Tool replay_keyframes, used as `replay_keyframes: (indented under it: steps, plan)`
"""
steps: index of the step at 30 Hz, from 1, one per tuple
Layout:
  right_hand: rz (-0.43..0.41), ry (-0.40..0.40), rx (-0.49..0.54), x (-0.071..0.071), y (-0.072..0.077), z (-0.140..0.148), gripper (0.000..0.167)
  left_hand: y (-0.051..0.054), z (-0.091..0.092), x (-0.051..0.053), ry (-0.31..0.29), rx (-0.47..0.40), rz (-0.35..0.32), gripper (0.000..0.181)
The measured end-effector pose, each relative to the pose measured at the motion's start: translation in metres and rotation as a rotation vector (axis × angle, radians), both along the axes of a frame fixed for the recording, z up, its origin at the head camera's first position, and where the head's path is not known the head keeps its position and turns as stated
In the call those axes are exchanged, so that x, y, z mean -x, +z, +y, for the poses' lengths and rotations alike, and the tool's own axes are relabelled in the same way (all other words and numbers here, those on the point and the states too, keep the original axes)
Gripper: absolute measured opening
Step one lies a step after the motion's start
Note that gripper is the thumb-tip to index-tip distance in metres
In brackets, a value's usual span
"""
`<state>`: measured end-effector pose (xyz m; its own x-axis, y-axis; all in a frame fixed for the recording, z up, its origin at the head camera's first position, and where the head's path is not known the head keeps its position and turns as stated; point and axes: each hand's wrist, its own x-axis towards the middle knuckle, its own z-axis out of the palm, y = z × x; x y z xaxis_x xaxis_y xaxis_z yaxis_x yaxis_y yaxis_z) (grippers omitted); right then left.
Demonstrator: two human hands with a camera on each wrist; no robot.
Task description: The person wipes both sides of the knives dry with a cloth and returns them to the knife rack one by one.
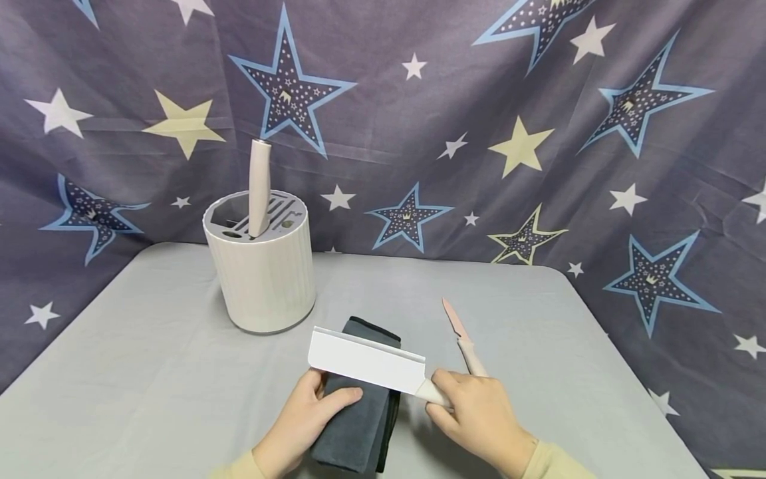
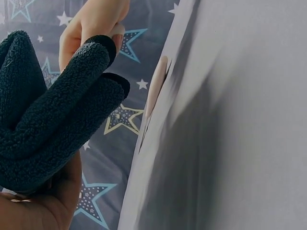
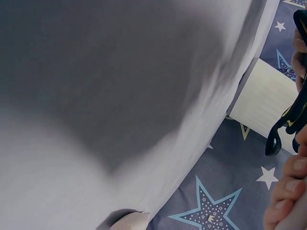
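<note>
My right hand (image 1: 481,416) grips the pale handle of a cleaver (image 1: 365,359), whose broad, white-looking blade points left. The blade lies across a folded dark grey towel (image 1: 353,426). My left hand (image 1: 302,419) holds the towel from its left side, thumb on top and the other fingers mostly hidden beneath. In the left wrist view the towel (image 2: 62,120) shows thick, fuzzy folds with black edging, held above the table. Just beyond my right hand a small paring knife (image 1: 473,357) with a pinkish blade lies on the table.
A cream ribbed knife block (image 1: 263,286) stands at the back left of the grey-covered table (image 1: 149,372). One pale-handled tool (image 1: 259,189) stands upright in its slotted grey top. Behind the table hangs a dark cloth with stars (image 1: 383,153).
</note>
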<state>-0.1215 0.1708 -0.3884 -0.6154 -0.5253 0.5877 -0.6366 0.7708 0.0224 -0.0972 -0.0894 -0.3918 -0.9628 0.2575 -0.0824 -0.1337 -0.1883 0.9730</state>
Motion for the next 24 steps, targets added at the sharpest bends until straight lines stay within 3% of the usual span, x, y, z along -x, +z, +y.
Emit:
replay_keyframes:
  steps: [10, 24]
  plan:
    - [0.002, -0.02, -0.006, -0.001, 0.0, 0.004, 0.026, 0.002, 0.0, 0.001, 0.092, 0.054, 0.017, 0.058]
    - [0.005, -0.03, -0.002, -0.002, -0.004, 0.011, 0.028, 0.002, -0.005, 0.001, 0.097, 0.052, 0.025, 0.063]
